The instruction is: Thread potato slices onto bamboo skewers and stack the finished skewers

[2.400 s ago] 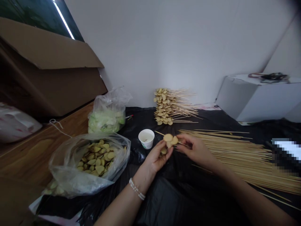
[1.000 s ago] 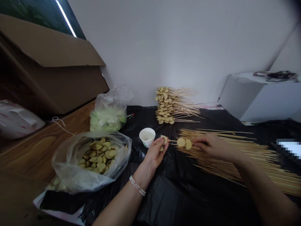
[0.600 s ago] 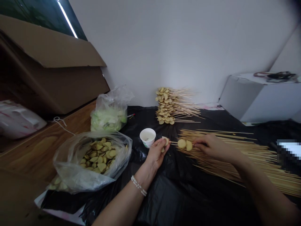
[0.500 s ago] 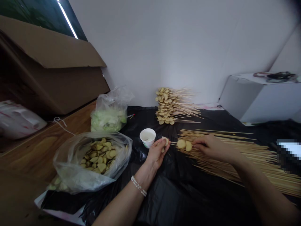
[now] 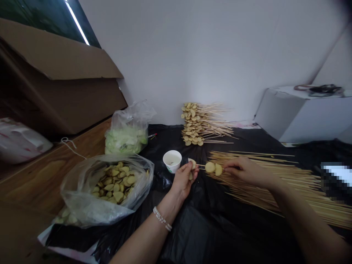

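My left hand pinches a pale potato slice between thumb and fingers, and part of another slice shows lower down among the fingers. A thin wooden skewer runs from this slice toward the right; whether its tip has gone through is hidden. Two threaded potato slices sit side by side along the skewer. Just right of them, my right hand is closed round the skewer's shaft, over a spread of loose bare skewers. A white paper cup stands beside my left hand.
A clear plastic bag of potato slices lies open at left. Behind it stands a tied bag of pale green vegetables. Loaded skewers are stacked by the wall. Black plastic sheeting covers the surface; a white box stands right.
The skewer and its two slices have come very slightly closer to the slice in my left hand. Both hands keep their grips; the whole view has shifted a little.
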`<state>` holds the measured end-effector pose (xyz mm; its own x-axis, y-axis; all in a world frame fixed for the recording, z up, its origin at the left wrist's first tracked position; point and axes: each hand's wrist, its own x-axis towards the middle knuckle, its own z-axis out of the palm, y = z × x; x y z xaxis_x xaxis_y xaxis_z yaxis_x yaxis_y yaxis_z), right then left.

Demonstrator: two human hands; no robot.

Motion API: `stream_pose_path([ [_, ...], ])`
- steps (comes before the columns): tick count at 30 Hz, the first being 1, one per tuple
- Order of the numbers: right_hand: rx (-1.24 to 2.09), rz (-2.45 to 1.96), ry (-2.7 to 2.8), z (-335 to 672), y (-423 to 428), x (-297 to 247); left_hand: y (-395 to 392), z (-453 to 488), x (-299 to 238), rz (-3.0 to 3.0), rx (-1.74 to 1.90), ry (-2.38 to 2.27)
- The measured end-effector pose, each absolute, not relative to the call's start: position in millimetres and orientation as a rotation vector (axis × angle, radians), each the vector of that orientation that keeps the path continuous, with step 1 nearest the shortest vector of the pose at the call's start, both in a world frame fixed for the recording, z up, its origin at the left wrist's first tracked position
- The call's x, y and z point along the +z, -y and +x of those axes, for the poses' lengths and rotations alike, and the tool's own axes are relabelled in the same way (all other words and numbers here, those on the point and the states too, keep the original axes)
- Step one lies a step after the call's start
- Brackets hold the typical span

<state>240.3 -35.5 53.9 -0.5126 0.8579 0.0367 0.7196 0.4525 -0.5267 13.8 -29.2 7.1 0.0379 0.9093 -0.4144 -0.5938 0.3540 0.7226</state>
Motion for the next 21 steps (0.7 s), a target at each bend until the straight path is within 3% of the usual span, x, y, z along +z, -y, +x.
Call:
stream_pose_path([
  [21, 0.558, -1.337, 2.409, 231.1, 30.9, 41.3, 25.9, 12.5, -4.0, 0.495, 1.256, -0.966],
])
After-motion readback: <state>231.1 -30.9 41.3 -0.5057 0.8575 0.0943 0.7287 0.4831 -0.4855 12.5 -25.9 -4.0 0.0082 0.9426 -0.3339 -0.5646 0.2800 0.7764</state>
